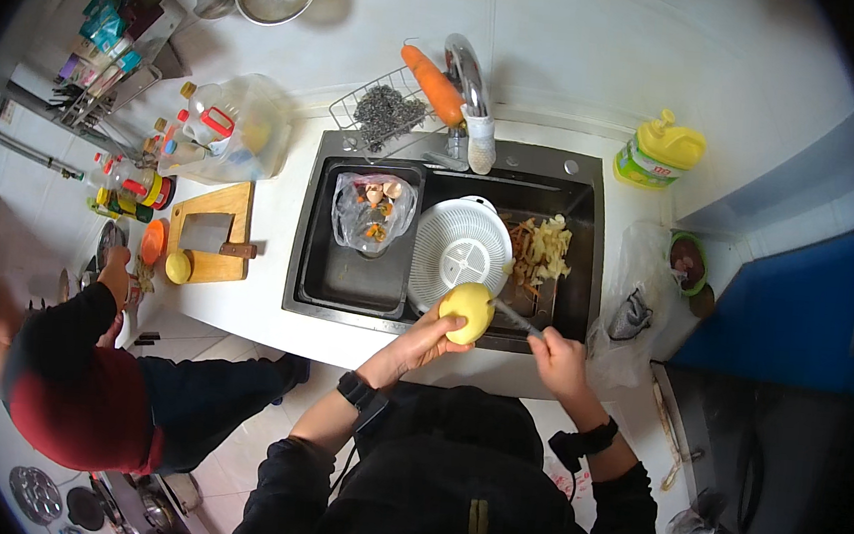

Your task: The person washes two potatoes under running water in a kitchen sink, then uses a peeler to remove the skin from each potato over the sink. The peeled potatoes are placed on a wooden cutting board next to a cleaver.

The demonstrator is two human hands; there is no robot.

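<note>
My left hand [429, 340] holds a peeled yellow potato [467, 313] over the front edge of the black sink [351, 321]. In my right hand [561, 364] is a small tool with a grey handle [517, 319], perhaps a peeler, its tip touching the potato's right side. Just beyond the potato, a white plastic colander [462, 247] stands in the right basin. Potato and carrot peelings [545, 250] lie to its right. The left basin holds a clear plastic bag [375, 214] with eggshells [384, 190] in it.
A carrot [433, 87] rests by the faucet [472, 75] and wire rack [341, 110]. To the left, a cleaver [205, 232] and a yellow potato [178, 267] lie on a wooden board [240, 207]. Another person [85, 406] stands farther left. A yellow detergent jug [658, 153] stands at the right.
</note>
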